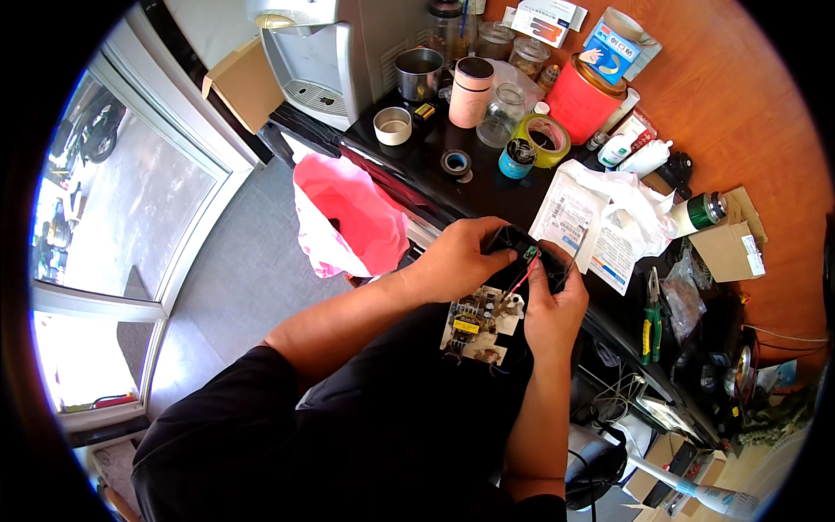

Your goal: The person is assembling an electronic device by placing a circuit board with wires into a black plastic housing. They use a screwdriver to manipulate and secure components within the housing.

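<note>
Both hands are together in front of me, over my lap. My left hand (461, 261) is closed on the left side of a black plastic housing (515, 237), its thumb pressed near a small green part (531, 253). My right hand (557, 304) grips the same housing from the right, thumb raised beside a red wire (523, 280). That wire runs down from the green part toward a circuit board (483, 329) carrying a yellow-wrapped transformer (466, 327) and several small components. The board sits just below my hands, against my dark clothing. My palms and fingers hide much of the housing.
A black desk (417, 178) bears a pink tumbler (471, 92), a glass jar (500, 116), tape rolls (544, 139) and papers (574, 217). Pliers (652, 317) with green-yellow handles lie at the right. A pink-lined bag (352, 217) stands left, below the water dispenser (309, 65).
</note>
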A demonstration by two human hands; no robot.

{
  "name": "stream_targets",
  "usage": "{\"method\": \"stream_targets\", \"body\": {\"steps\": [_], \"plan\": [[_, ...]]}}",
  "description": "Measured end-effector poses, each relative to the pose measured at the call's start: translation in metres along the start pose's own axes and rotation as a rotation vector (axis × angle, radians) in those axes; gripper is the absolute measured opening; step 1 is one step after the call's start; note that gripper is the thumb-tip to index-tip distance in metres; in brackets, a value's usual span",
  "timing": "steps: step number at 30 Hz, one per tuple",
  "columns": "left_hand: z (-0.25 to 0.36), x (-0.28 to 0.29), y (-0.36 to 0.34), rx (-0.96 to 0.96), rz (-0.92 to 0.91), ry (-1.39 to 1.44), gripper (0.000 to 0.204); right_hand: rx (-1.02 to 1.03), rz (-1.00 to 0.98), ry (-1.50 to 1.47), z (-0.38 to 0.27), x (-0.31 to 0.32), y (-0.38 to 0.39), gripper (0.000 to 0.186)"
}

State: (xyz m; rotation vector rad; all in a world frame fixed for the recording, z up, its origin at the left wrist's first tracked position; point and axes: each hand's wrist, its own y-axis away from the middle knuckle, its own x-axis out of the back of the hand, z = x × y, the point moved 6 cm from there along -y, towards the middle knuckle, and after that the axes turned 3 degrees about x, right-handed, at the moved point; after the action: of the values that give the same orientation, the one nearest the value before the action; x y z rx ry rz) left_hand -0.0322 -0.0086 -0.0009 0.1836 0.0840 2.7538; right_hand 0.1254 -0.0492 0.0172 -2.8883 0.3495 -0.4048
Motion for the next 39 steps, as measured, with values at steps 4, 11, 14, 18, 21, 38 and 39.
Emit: {"method": "stream_targets", "body": {"steps": [4,11,14,18,21,38,39], "plan": [[0.004,0.001,0.001,0.025,0.001,-0.004,0.026,0.056,0.000,0.066,-0.007,0.000,0.000,0.023],[0.002,0.000,0.001,-0.007,0.049,-0.046,0.026,0.054,0.004,0.097,-0.009,0.001,0.001,0.024],[0.005,0.001,0.001,0.009,0.038,-0.041,0.026,0.047,0.005,0.116,-0.011,0.002,0.000,0.024],[0.003,-0.001,0.001,0.022,0.061,-0.050,0.025,0.030,0.012,0.092,-0.006,0.002,0.000,0.024],[0.000,-0.002,0.001,0.018,0.082,-0.038,0.024,0.033,0.014,0.111,-0.011,0.002,0.000,0.024],[-0.008,-0.005,-0.001,0.021,0.125,-0.011,0.021,-0.006,-0.016,0.100,-0.006,0.000,-0.002,0.022],[-0.009,-0.006,-0.001,0.068,0.109,0.042,0.020,-0.017,-0.014,0.100,-0.002,0.000,-0.002,0.022]]}}
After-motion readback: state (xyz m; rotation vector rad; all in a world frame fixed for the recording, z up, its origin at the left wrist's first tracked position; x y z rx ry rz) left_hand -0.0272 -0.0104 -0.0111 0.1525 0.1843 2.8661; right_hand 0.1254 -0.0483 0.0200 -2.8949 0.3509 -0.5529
